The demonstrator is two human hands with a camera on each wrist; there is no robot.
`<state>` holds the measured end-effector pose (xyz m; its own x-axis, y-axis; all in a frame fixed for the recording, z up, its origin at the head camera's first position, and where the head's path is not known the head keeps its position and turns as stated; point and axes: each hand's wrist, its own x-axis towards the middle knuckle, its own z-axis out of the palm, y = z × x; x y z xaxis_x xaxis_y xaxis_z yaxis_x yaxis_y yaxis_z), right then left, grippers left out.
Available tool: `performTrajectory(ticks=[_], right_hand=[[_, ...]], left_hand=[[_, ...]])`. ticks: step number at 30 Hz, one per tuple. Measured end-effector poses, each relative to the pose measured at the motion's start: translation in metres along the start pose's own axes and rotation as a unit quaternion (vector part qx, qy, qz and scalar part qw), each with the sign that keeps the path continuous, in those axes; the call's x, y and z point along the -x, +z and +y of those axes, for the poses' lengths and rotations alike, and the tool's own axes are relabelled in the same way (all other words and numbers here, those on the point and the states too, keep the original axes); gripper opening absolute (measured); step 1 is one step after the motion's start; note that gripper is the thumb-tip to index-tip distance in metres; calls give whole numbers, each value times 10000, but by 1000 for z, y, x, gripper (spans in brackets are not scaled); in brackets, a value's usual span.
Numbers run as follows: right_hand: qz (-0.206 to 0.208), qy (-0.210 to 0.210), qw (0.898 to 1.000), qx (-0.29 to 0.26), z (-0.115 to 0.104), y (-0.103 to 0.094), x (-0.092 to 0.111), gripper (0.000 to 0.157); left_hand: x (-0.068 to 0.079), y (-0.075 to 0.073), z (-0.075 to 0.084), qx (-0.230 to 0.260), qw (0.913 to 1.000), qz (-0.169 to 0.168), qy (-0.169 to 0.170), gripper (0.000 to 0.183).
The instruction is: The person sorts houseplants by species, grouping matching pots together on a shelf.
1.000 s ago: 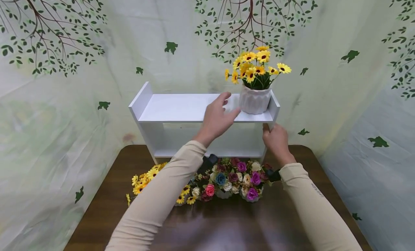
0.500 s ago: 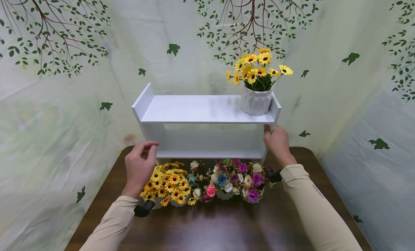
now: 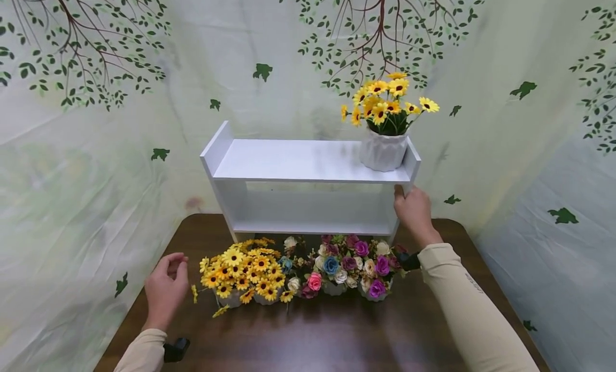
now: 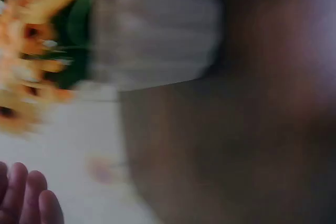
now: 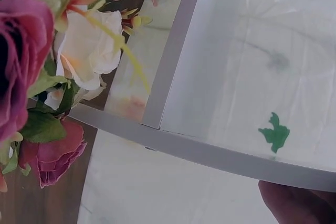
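Observation:
My right hand [image 3: 415, 214] grips the right side panel of a white two-tier shelf [image 3: 289, 161], just below its upper board. In the right wrist view part of that hand [image 5: 296, 203] lies against the panel's edge [image 5: 210, 153]. A ribbed white pot of yellow daisies [image 3: 383, 152] stands upright at the right end of the upper board. My left hand [image 3: 166, 289] holds nothing, its fingers loosely bent, left of the potted yellow daisies [image 3: 245, 270] in front of the shelf. A white pot [image 4: 157, 30] shows blurred in the left wrist view.
Pots of mixed artificial roses [image 3: 353, 268], purple, blue, pink and cream, stand right of the daisies on the dark brown table [image 3: 308, 340]. Behind rises a pale backdrop [image 3: 298, 83] printed with branches and leaves.
My left hand has moved from beside the pot on the upper board down and left, past the daisies. My right hand keeps its grip on the panel.

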<state>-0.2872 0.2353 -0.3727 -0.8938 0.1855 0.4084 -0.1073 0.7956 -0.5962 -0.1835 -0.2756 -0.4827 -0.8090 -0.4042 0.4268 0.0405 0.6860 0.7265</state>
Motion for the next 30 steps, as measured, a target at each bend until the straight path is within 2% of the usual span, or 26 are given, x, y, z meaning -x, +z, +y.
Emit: performTrajectory(ticks=[2,4,6,7,10,14,17,19,21,22,24,25,27,30], right_hand=[[19,2,10000,36,1,1,0,37],[30,14,10000,52,1,2,0,38],[34,14,10000,71,2,4,0,38],[44,3,10000,74,2,4,0,38],[108,-12,9999,86,2,4,-1,38],[133,-24,9999,79,3,3,-1,37],[136,-17,9999,83,3,2,0,36],[138,2,9999,99,3,2,0,36],[152,-3,9998,93,3,2,0,36],[148,-8,9999,86,2,2,0,36],[142,-20,9999,63,1,2,-1,35],[137,-32,9999,52,0,2,-1,36],[113,-17,9999,29,0,2,-1,36],[95,23,10000,10,0,1,-1,36]], left_hand=[[7,3,-21,-93,9992,-95,-381,20],[16,6,-39,-260,9960,-349,-775,20],[24,9,-52,-415,9917,-659,-1027,19],[28,11,-57,-505,9894,-812,-1098,20],[38,18,-66,-766,9847,-1240,-951,26],[47,28,-65,-896,9747,-1940,-650,41],[50,35,-57,-1044,9575,-2634,-539,56],[50,39,-51,-1098,9422,-3109,-595,70],[49,43,-46,-1116,9304,-3427,-665,83],[49,44,-44,-1077,9272,-3513,-729,90],[50,48,-43,-906,9280,-3501,-892,102],[50,50,-43,-840,9320,-3407,-908,107],[51,55,-45,-621,9436,-3135,-868,111],[51,66,-47,-105,9617,-2655,-676,102]])
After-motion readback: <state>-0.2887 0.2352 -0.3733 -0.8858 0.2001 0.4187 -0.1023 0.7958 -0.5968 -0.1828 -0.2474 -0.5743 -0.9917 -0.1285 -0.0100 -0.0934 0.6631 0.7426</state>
